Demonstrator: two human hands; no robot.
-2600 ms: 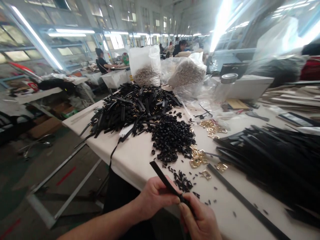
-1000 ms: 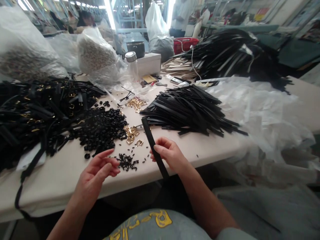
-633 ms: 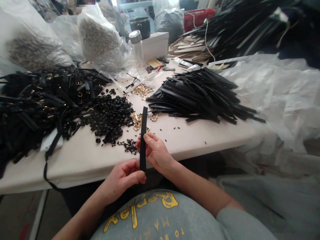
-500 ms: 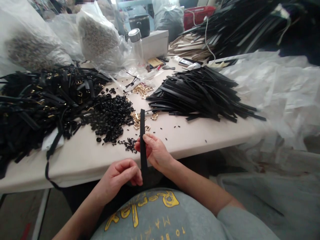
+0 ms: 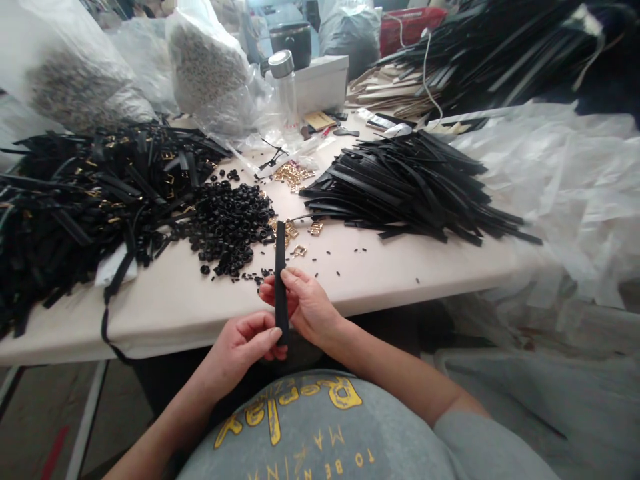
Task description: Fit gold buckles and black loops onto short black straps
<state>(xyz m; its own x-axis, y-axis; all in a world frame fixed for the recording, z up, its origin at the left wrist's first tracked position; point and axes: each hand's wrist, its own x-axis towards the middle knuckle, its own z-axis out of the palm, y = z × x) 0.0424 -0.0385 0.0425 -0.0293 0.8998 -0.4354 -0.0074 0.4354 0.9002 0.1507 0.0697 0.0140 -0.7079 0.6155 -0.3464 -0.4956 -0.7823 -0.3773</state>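
A flat black strap point(image 5: 281, 257) stands nearly upright in front of me, over the table's front edge. My right hand point(image 5: 304, 301) pinches it around its middle, thumb on the near face and fingers behind. Lower down, my left hand point(image 5: 254, 339) closes thumb and fingers on the strap's bottom end. Just past the strap's upper end lie gold buckles point(image 5: 315, 228). Small black pieces point(image 5: 256, 275) are scattered beyond my hands, partly hidden by them. A heap of black strap loops point(image 5: 227, 223) sits to their left.
Black straps with gold buckles point(image 5: 100, 180) are heaped at left. Plain black straps point(image 5: 400, 187) lie at right. Farther back stand filled plastic bags point(image 5: 205, 67), a glass bottle point(image 5: 284, 87) and a white box point(image 5: 323, 83). Clear plastic sheeting point(image 5: 565, 193) hangs over the right edge.
My view has swung right and down from the workshop. My left hand let go of the strap, came back, and now grips its lower end. My right hand has kept its hold.
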